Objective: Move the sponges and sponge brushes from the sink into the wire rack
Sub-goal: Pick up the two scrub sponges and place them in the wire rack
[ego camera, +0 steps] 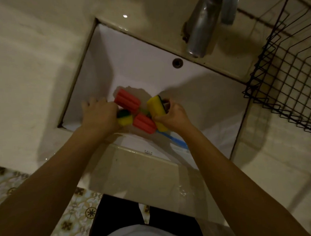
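Note:
In the white sink [142,53] lie two red sponge brush heads, one further back [127,100] and one nearer [144,123] with a blue handle [176,141] running out toward me. My right hand [174,115] is shut on a yellow sponge with a dark scouring side [156,110], held on edge just above the brushes. My left hand [98,114] reaches down over a second yellow and green sponge [124,118] and closes on it. The black wire rack [287,74] stands on the counter to the right of the sink, with nothing visible inside.
A chrome tap [202,28] juts over the sink's far rim. The overflow hole [177,62] sits in the back wall. Pale counter surrounds the basin. Patterned floor tiles [73,214] show below at the left.

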